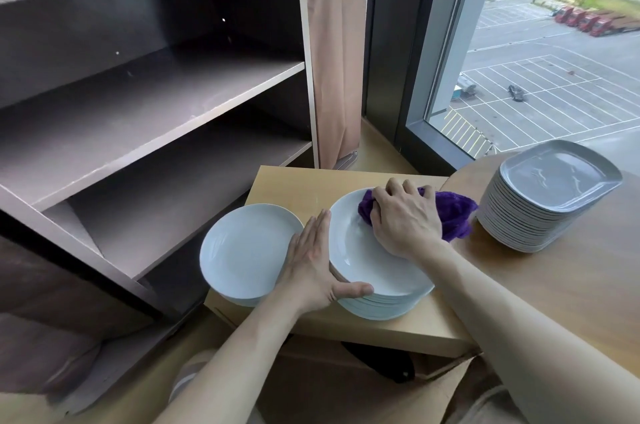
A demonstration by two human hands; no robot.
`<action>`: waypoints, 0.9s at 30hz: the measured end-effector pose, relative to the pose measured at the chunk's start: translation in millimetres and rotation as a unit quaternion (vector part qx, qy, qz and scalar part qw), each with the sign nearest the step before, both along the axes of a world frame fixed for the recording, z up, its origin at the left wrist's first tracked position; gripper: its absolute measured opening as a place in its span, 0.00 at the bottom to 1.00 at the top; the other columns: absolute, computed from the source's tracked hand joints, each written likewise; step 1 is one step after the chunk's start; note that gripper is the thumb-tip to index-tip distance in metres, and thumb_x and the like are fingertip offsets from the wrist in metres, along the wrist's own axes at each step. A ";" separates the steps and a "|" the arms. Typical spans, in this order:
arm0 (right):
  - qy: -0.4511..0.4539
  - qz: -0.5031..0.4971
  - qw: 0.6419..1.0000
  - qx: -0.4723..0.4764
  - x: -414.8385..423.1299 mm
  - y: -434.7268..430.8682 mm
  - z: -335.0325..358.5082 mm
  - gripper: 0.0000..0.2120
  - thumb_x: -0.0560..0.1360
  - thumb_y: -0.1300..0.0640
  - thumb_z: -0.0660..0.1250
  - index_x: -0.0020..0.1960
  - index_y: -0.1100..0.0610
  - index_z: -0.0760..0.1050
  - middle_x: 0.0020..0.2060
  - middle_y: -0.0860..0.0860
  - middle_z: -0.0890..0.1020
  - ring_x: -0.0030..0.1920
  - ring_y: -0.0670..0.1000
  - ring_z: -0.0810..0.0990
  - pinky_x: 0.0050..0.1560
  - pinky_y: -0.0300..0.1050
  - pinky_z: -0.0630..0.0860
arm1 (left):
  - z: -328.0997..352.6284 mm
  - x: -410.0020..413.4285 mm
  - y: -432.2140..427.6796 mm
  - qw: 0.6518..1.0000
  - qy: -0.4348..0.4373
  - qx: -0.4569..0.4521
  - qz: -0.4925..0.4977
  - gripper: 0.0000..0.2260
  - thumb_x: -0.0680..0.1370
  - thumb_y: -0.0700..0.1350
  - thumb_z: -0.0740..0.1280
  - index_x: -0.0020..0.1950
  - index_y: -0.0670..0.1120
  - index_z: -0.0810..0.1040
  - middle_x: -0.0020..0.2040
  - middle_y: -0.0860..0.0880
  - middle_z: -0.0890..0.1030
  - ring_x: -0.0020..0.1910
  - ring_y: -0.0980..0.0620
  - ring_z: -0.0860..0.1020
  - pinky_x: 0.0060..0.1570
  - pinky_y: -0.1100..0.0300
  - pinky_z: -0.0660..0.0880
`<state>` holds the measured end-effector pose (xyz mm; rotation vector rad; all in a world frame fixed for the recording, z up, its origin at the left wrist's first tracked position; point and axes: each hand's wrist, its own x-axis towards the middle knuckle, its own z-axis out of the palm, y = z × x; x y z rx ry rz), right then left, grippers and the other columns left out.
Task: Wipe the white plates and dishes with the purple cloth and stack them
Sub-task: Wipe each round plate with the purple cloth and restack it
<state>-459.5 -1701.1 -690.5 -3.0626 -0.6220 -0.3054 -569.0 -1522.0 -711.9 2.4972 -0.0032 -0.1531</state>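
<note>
While right hand (405,215), clenching the purple cloth (453,212), is wiping top plate (363,257) at frame centre, we're bracing its rim with flat left hand (311,267); most dishes (554,181) likely pending.

Crumpled purple cloth (453,212) rests on the top plate (360,250) of a white stack (377,307), beside another dish (242,250).

Daylight enters a large window (540,53) beside a beige curtain (337,56) and dark open shelving (149,101).
</note>
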 end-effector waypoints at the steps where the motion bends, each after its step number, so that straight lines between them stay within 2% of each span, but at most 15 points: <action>1: 0.002 0.002 1.000 0.003 -0.5 4.7 -0.9 0.18 0.82 0.46 0.51 0.56 0.52 0.76 0.53 0.53 0.78 0.53 0.59 0.74 0.57 0.60 0.66 | 0.3 -0.2 -0.3 1.000 0.000 -0.004 0.001 0.66 0.59 0.79 0.70 0.83 0.54 0.35 0.83 0.59 0.39 0.79 0.64 0.39 0.80 0.52 0.44; 5: 0.023 0.017 1.000 0.009 -5.4 23.5 0.8 0.18 0.82 0.45 0.50 0.60 0.49 0.75 0.55 0.53 0.76 0.56 0.59 0.73 0.58 0.61 0.65 | 0.4 0.2 -0.8 1.000 -0.001 -0.008 0.002 0.67 0.58 0.79 0.69 0.83 0.53 0.36 0.84 0.57 0.41 0.81 0.60 0.40 0.81 0.51 0.46; 7: 0.044 0.038 0.998 0.016 -11.5 32.4 2.6 0.17 0.82 0.44 0.50 0.60 0.48 0.74 0.55 0.52 0.75 0.57 0.59 0.72 0.58 0.61 0.64 | -0.9 0.8 -0.9 1.000 -0.004 -0.022 0.002 0.67 0.58 0.78 0.71 0.83 0.54 0.36 0.84 0.57 0.43 0.82 0.59 0.43 0.81 0.50 0.49; 11: 0.114 0.094 0.988 0.054 -27.1 37.1 6.0 0.15 0.82 0.44 0.51 0.59 0.46 0.73 0.53 0.49 0.73 0.54 0.55 0.70 0.51 0.56 0.62 | -4.0 0.5 -0.8 0.997 -0.005 -0.077 0.015 0.67 0.58 0.74 0.78 0.83 0.56 0.39 0.84 0.57 0.51 0.82 0.54 0.53 0.78 0.48 0.59; 13: 0.166 0.110 0.977 0.076 -34.4 29.9 9.0 0.15 0.82 0.44 0.50 0.60 0.45 0.74 0.54 0.48 0.73 0.53 0.53 0.69 0.51 0.56 0.62 | -5.2 0.6 -2.2 0.995 -0.005 -0.092 0.025 0.67 0.57 0.73 0.79 0.83 0.57 0.41 0.81 0.57 0.58 0.79 0.52 0.60 0.75 0.50 0.65; 15: 0.204 0.118 0.968 0.086 -42.2 19.3 12.1 0.16 0.82 0.43 0.51 0.61 0.43 0.75 0.56 0.46 0.73 0.53 0.52 0.68 0.52 0.56 0.63 | -6.1 0.3 -3.3 0.994 -0.018 -0.102 0.035 0.64 0.55 0.71 0.79 0.81 0.60 0.44 0.75 0.60 0.66 0.73 0.52 0.68 0.69 0.53 0.71; 17: 0.221 0.116 0.964 0.097 -50.2 8.2 14.6 0.17 0.82 0.43 0.51 0.61 0.42 0.76 0.55 0.45 0.73 0.53 0.51 0.68 0.52 0.55 0.64 | -6.5 0.3 -3.1 0.993 -0.021 -0.107 0.038 0.64 0.55 0.70 0.80 0.81 0.61 0.44 0.74 0.59 0.68 0.71 0.51 0.69 0.67 0.52 0.73; 20: 0.205 0.098 0.969 0.100 -63.2 -7.2 15.9 0.16 0.81 0.42 0.51 0.57 0.43 0.76 0.53 0.44 0.73 0.51 0.51 0.70 0.52 0.55 0.65 | -7.5 0.2 -2.4 0.994 -0.013 -0.099 0.034 0.65 0.56 0.72 0.79 0.82 0.60 0.43 0.79 0.55 0.64 0.75 0.49 0.66 0.70 0.49 0.71; 23: 0.144 0.082 0.984 0.057 -73.8 -11.6 16.1 0.14 0.82 0.41 0.50 0.52 0.45 0.71 0.48 0.46 0.71 0.47 0.52 0.68 0.50 0.55 0.63 | -5.9 -0.7 -1.6 0.995 -0.006 -0.088 0.037 0.66 0.56 0.75 0.77 0.83 0.58 0.42 0.81 0.55 0.62 0.77 0.49 0.63 0.72 0.48 0.69; 25: 0.106 0.064 0.992 0.026 -75.4 -14.5 15.4 0.16 0.83 0.41 0.50 0.55 0.46 0.72 0.49 0.48 0.71 0.48 0.54 0.70 0.50 0.56 0.63 | -4.4 -1.7 -0.8 0.996 -0.003 -0.085 0.035 0.67 0.56 0.76 0.76 0.83 0.58 0.42 0.82 0.56 0.59 0.78 0.49 0.61 0.74 0.48 0.67; 27: 0.081 0.027 0.996 0.002 -70.8 -23.2 16.4 0.17 0.84 0.41 0.50 0.59 0.48 0.73 0.53 0.50 0.75 0.54 0.58 0.74 0.55 0.58 0.65 | -2.3 -2.4 -0.8 0.996 -0.003 -0.089 0.031 0.67 0.56 0.77 0.76 0.83 0.58 0.42 0.82 0.57 0.57 0.79 0.51 0.60 0.74 0.50 0.66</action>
